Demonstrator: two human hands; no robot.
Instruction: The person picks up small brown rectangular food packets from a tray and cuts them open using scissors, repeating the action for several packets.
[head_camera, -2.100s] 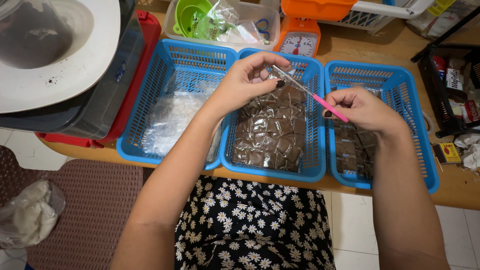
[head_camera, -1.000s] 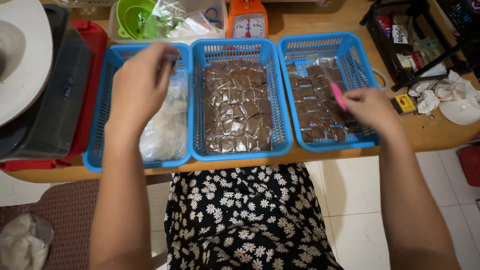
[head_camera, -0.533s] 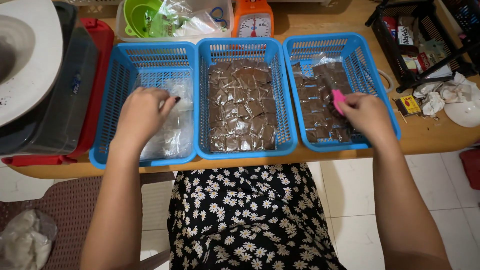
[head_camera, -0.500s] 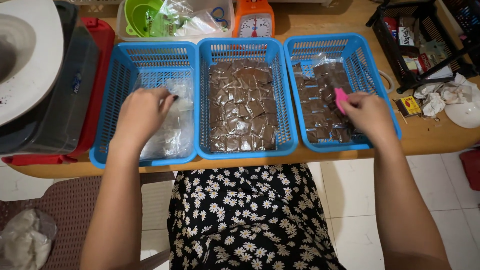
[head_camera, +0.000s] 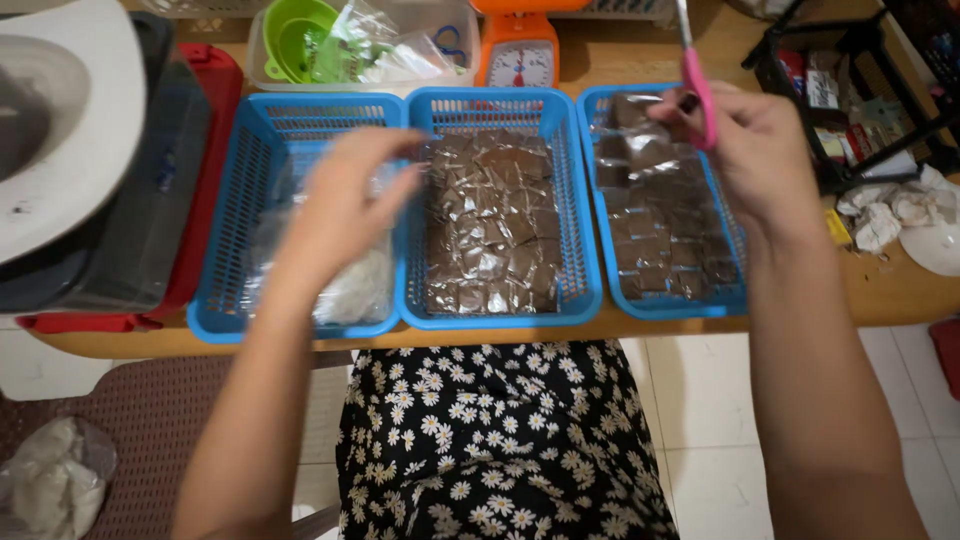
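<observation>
A pair of pink-handled scissors (head_camera: 697, 85) is gripped in the right hand (head_camera: 762, 150), the fingers clenched through the handles and the blades pointed up past the top edge of the view. That hand is held over the right blue basket (head_camera: 600, 200), which is filled with small brown sachets. The middle blue basket (head_camera: 500, 100) is taken as landmark: it is packed with the same brown sachets (overlapping in rows). To its left, the left hand (head_camera: 345, 205) is seen blurred over the left blue basket (head_camera: 235, 215), fingers loosely spread and nothing visibly held, above clear plastic bags (head_camera: 355, 290). Behind the middle basket an orange kitchen scale (head_camera: 518, 50) is set on the worktop (head_camera: 880, 295).
</observation>
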